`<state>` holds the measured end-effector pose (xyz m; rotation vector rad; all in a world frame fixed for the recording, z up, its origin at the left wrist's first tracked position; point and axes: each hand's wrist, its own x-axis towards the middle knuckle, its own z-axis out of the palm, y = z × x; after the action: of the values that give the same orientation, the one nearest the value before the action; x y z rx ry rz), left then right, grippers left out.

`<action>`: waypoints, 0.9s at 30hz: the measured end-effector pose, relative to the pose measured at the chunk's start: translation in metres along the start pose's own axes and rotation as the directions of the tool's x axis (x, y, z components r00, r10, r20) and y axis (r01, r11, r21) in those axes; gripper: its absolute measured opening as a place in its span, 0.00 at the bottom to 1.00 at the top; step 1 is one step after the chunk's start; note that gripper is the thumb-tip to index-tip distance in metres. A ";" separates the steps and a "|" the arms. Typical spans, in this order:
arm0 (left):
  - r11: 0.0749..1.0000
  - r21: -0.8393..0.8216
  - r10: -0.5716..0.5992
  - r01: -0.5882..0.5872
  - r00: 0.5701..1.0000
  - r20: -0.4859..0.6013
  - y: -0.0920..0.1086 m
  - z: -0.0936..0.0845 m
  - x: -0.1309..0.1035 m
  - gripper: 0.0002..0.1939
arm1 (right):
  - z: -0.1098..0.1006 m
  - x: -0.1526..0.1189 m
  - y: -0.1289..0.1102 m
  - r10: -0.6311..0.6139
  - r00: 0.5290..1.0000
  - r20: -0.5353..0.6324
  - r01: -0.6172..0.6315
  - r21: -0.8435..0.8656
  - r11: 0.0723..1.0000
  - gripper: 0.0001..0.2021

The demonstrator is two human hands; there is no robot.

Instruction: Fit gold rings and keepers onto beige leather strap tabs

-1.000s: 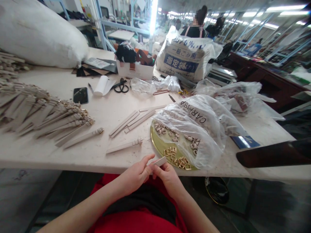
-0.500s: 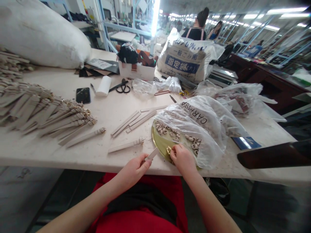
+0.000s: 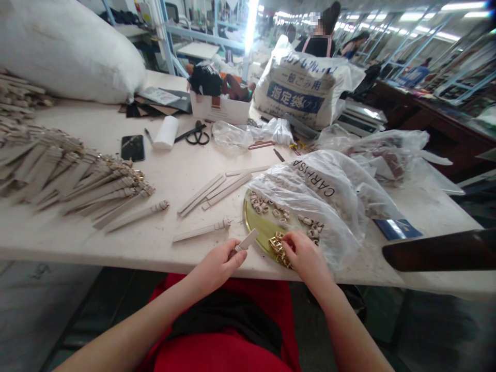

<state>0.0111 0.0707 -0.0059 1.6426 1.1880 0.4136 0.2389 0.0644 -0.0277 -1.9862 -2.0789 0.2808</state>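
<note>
My left hand (image 3: 223, 262) is closed around a flat beige strap (image 3: 248, 239), whose free end points up and right toward the tray. Just right of it, my right hand (image 3: 308, 254) has its fingers bent together at a heap of gold buckles (image 3: 279, 249). Its fingertips touch the heap's edge; what they pinch is hidden. The heap lies on the front of a round yellow-green tray (image 3: 252, 226), and several small beige loops (image 3: 259, 202) lie farther back on it. A clear plastic bag (image 3: 329, 191) covers the tray's right part.
One strap with a buckle end (image 3: 201, 230) lies left of the tray, plain strips (image 3: 201, 195) behind it. A big pile of straps (image 3: 73, 173) fills the left side. Scissors (image 3: 198, 135), a phone (image 3: 132, 148) and a dark bar (image 3: 437, 251) lie about.
My right hand has shifted right and slightly back, uncovering the gold buckle heap. My left hand keeps the strap, now a little farther right and higher. The view has tilted slightly.
</note>
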 end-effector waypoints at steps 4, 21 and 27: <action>1.000 -0.008 0.017 -0.017 1.000 0.011 0.000 0.005 0.002 0.15 | 0.004 0.002 -0.021 -0.029 0.996 0.086 0.050 -0.249 0.967 0.05; 0.986 -0.153 0.050 -0.060 0.997 -0.065 0.015 0.005 0.018 0.16 | -0.017 0.004 -0.018 0.173 0.958 0.231 -0.285 0.852 0.439 0.14; 0.826 -0.557 -0.042 0.086 0.995 0.092 0.021 0.011 0.017 0.16 | -0.005 -0.009 -0.051 0.017 0.944 0.329 -0.322 0.910 0.261 0.15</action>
<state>0.0368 0.0795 0.0033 1.0897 0.9408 0.5892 0.1921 0.0523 -0.0075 -1.3224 -1.1202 1.5224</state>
